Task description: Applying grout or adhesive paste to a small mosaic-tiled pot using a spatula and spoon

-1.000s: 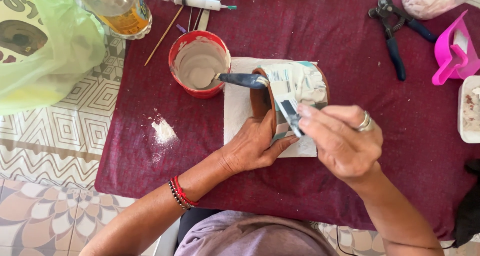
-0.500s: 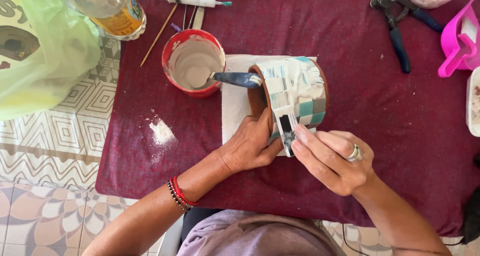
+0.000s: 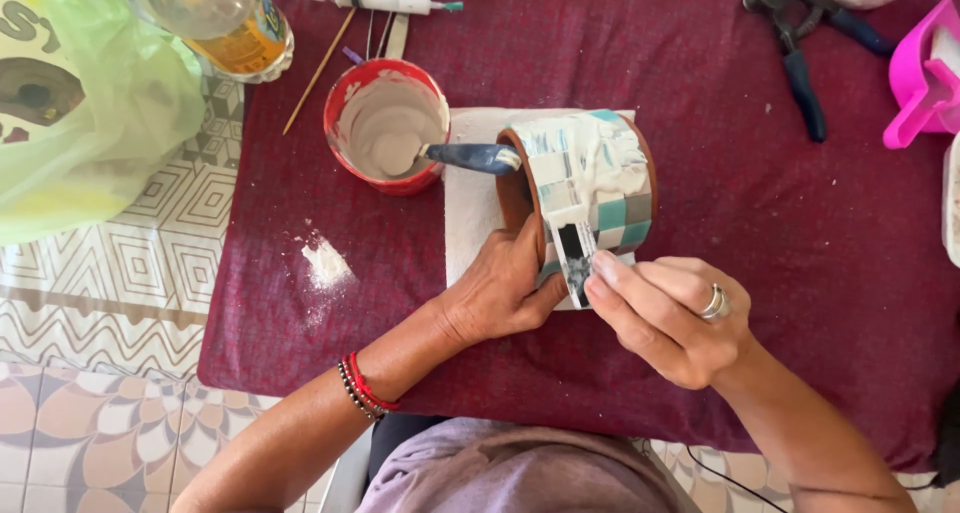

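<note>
The left hand (image 3: 500, 293) steadied the half-tiled terracotta pot (image 3: 590, 188) while the right hand (image 3: 665, 318), its grip pinched shut, pressed a small dark rectangular tile (image 3: 574, 258) onto it; much bare white adhesive remained above that grip.

Maroon-clothed table (image 3: 300, 303), patterned tile floor (image 3: 110, 303) (beige and grey), daylight

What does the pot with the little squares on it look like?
The clay pot lies on its side on a white mat, its brown mouth facing left. Blue, grey and white tile squares and white paste cover its outside. The left hand steadies its rim; the right hand presses a dark tile on.
</note>
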